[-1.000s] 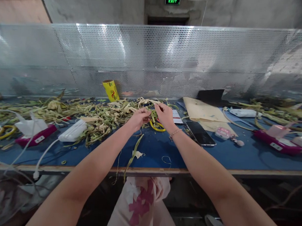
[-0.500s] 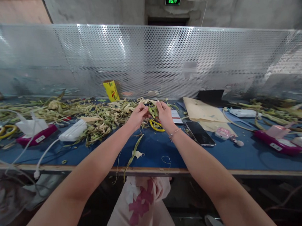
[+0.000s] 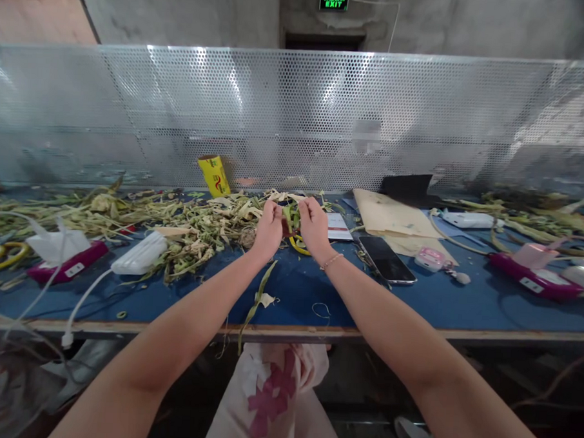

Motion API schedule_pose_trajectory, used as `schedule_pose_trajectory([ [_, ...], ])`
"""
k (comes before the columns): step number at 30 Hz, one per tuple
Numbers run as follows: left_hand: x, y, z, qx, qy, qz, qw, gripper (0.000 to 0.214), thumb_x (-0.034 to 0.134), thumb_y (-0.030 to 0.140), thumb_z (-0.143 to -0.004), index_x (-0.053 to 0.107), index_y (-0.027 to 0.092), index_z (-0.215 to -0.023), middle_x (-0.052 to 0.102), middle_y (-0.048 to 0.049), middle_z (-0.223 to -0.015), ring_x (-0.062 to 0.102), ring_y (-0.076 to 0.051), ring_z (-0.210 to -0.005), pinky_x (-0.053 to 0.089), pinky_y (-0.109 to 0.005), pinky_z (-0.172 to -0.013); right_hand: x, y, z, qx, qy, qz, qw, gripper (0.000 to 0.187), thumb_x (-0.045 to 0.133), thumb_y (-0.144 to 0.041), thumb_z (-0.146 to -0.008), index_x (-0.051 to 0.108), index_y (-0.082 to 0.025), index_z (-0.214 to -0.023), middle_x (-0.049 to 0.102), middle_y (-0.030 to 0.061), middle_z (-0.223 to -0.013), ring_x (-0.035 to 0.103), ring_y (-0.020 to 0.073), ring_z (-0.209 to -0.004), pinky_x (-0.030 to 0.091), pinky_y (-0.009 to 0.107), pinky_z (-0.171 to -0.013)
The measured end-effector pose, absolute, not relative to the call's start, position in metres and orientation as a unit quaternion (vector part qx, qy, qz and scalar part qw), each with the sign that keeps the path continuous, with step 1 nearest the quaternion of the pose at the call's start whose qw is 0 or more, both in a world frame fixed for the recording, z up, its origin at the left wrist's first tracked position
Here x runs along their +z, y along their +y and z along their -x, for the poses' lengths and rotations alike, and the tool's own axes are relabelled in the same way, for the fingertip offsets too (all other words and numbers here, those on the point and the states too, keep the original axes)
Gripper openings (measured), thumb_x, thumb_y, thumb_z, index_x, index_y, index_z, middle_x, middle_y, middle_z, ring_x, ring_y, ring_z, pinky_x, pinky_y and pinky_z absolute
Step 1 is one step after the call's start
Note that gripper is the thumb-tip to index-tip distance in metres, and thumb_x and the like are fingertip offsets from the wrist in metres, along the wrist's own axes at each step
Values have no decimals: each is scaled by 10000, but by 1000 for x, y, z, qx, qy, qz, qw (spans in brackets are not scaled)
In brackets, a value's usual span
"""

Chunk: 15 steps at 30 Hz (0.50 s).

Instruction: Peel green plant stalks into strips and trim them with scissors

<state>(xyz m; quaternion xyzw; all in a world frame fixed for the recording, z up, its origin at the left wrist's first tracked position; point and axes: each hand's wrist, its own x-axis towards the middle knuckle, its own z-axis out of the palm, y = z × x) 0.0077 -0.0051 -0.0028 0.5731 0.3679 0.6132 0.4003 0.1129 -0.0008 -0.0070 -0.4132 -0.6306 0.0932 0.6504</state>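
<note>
Mostly green, limp leaf strip (image 3: 292,214)

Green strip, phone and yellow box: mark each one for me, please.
green strip (image 3: 292,214), head view, its visible middle.
phone (image 3: 386,258), head view, centre of its dark screen.
yellow box (image 3: 215,175), head view, its front face.

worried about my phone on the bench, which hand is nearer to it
Right. The right hand is just left of the phone; the left hand is farther left again.
</note>
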Motion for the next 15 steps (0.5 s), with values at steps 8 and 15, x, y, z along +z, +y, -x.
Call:
schedule_pose_trajectory([
  [8,-6,-9,-5,659,437,-559,250,223,442,389,-819,357,214,-710,348,43,-575,353,-95,-503,291,-236,-528,-10,-10,-98,90,-653,412,629,289,321,-414,-849,462,-208,-703,461,-12,-616,398,119,-554,325,244,-588],
  [15,-11,-5,-5,677,413,-551,259,254,433,452,-806,371,222,-719,342,34,-606,333,-115,-548,255,-250,-553,-11,-11,-94,100,-643,408,640,277,323,-406,-844,450,-207,-700,451,-16,-612,383,115,-557,320,240,-585],
])
